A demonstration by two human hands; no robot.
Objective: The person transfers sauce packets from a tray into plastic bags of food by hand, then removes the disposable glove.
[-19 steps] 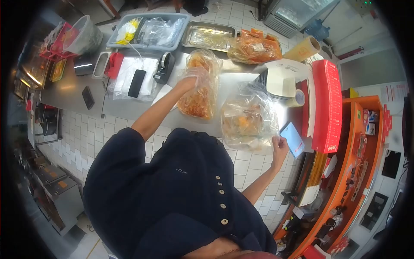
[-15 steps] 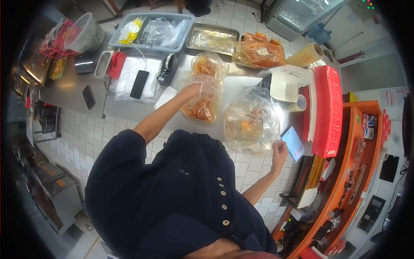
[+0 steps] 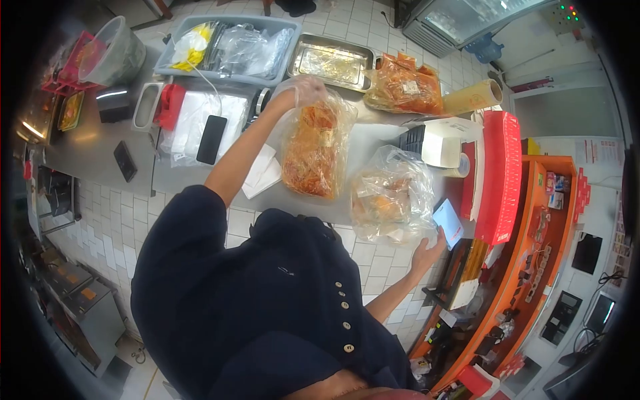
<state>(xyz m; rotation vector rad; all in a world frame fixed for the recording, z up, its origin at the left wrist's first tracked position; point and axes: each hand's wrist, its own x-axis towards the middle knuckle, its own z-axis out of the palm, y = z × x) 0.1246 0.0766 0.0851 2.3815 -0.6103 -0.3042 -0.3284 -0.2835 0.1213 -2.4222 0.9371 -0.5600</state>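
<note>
On the far side, a blue tub [image 3: 289, 51] sits left of a steel tray [image 3: 330, 61]. Nearer, a black phone [image 3: 211, 140] lies on white packs [image 3: 182, 135]. Far right lies a film roll [image 3: 472, 97]; nearer stands a red box [image 3: 501, 179], with an orange shelf [image 3: 559, 200] farther right.

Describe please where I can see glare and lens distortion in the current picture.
Head view: fisheye bending, dark edges, red box looking bowed; head view: white glints across the bag by the right hand; head view: warm reflection on the counter at far left.
</note>
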